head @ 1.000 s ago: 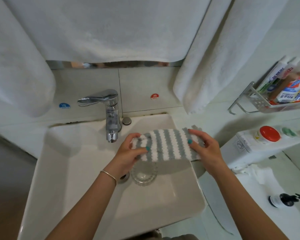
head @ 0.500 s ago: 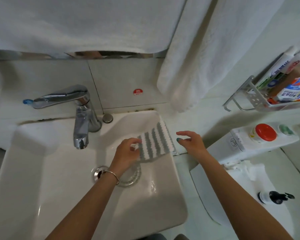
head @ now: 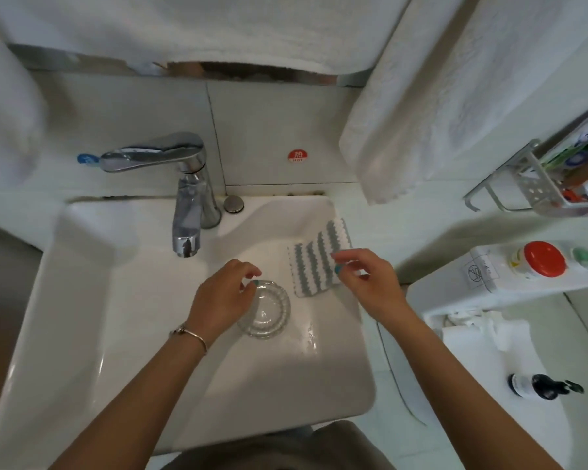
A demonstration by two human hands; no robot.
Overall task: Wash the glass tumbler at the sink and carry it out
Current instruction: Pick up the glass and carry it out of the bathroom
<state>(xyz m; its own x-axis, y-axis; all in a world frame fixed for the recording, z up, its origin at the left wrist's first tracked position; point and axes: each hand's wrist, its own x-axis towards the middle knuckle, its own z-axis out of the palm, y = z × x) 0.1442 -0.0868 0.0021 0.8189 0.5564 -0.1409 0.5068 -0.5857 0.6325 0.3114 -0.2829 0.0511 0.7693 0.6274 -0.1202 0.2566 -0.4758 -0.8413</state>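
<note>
Glass tumbler in sink under loosely curled left hand; right hand relaxed beside it

The glass tumbler is standing upright in the sink; the left hand is touching its rim; the right hand is hovering beside the striped cloth lying on the sink's right edge.

A round red sticker on the white wall tile, right of the chrome faucet, reads "HOT".
</note>
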